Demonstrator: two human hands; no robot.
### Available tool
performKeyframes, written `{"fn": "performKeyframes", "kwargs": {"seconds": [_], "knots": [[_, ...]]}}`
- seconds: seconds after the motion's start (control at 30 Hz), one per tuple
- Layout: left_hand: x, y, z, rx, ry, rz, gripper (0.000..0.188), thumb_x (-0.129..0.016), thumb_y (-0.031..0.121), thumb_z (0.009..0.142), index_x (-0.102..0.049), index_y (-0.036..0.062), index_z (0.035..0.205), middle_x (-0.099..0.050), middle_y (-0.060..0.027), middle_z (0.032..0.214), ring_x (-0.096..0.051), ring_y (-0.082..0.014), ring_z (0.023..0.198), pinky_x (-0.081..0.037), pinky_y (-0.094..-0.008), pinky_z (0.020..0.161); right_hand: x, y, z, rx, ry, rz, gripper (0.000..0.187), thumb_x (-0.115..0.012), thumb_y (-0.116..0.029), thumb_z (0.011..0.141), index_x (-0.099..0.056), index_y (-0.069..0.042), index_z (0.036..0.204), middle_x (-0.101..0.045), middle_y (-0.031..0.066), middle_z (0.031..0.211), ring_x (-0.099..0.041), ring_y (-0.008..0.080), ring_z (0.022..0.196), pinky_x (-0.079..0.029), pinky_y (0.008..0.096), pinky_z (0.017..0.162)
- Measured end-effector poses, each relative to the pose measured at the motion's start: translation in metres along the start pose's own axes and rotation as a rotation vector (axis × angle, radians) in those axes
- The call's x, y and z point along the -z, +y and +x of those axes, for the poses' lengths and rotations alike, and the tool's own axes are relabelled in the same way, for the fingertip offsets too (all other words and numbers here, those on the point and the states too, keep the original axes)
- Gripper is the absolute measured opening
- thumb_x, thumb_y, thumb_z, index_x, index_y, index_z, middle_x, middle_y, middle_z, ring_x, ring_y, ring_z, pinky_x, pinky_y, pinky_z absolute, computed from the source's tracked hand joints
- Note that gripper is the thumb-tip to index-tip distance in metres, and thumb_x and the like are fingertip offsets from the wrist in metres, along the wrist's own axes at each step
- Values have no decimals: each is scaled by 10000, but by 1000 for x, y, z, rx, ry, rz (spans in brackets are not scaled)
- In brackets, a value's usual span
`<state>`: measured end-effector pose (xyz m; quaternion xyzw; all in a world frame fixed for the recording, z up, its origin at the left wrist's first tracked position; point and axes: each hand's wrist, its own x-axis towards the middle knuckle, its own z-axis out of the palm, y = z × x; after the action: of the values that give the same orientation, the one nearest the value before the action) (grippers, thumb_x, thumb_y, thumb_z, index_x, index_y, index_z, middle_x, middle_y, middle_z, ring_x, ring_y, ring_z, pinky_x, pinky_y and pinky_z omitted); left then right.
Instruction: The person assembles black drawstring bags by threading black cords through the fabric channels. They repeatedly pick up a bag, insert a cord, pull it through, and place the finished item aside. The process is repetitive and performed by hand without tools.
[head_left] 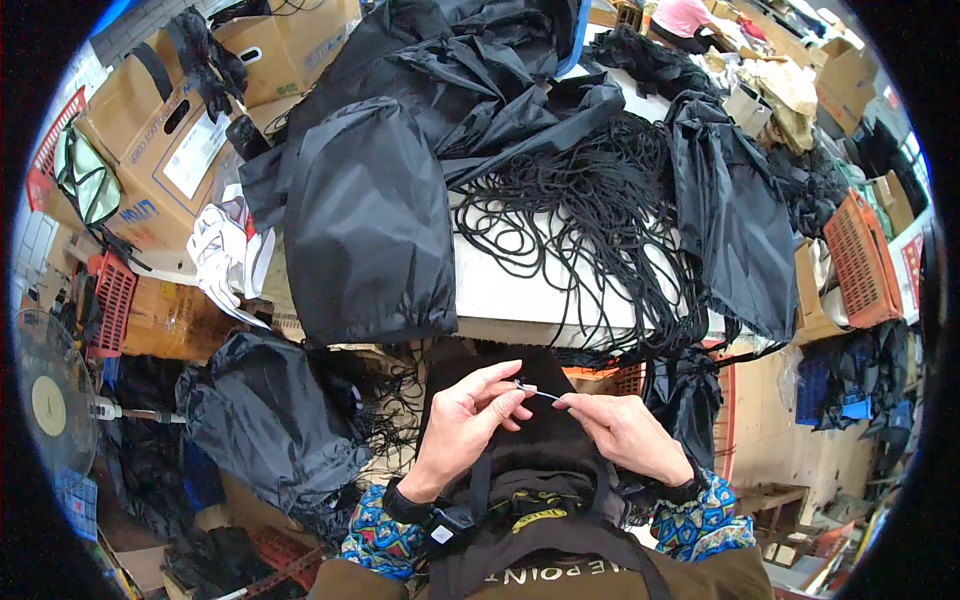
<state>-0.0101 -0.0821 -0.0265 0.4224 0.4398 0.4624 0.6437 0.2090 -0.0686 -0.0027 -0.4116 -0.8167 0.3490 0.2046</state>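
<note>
My left hand (468, 418) is closed in a pinch, thumb and forefinger together, on one end of a thin, shiny grey strip (543, 394). The other end sits between the fingertips of my right hand (630, 430). Whether the strip is a tool or a piece of cord is too small to make out. Both hands are over my lap, just in front of the white table (510, 290). Beyond them a heap of black cords (590, 190) lies on the table and hangs over its edge. A black fabric bag (370, 230) droops over the edge to the left.
More black fabric (735, 220) hangs at the table's right, and another black bag (275, 410) lies lower left. Cardboard boxes (150, 150) and white gloves (230, 250) are at the left, near a fan (50, 405). An orange crate (860, 260) stands far right.
</note>
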Motion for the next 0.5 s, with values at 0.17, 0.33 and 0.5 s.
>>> {"fn": "performKeyframes", "kwargs": {"seconds": [0.17, 0.33, 0.5], "knots": [[3, -1, 1, 79, -44, -98, 301, -563, 77, 912, -552, -52, 1183, -656, -147, 1008, -664, -182, 837, -555, -257, 673, 11, -7, 0, -9, -78, -250, 300, -523, -58, 833, -551, -59, 1132, -607, 168, 764, -620, 339, 681, -494, 417, 550], [-8, -5, 0, 24, 70, -78, 242, -570, 70, 903, -607, -29, 1121, -660, -124, 939, -663, -152, 722, -550, -234, 597, 10, -6, -2, 28, -36, -359, 350, -534, -35, 791, -532, -73, 1139, -565, 139, 704, -596, 322, 600, -472, 418, 494], [-10, -14, -1, -79, 137, -129, 211, -575, 63, 893, -624, -31, 1075, -647, -110, 909, -648, -138, 629, -524, -219, 512, 4, -5, -2, 40, -32, -284, 290, -526, -40, 806, -544, -66, 1094, -566, 127, 712, -593, 327, 595, -477, 412, 497]]}}
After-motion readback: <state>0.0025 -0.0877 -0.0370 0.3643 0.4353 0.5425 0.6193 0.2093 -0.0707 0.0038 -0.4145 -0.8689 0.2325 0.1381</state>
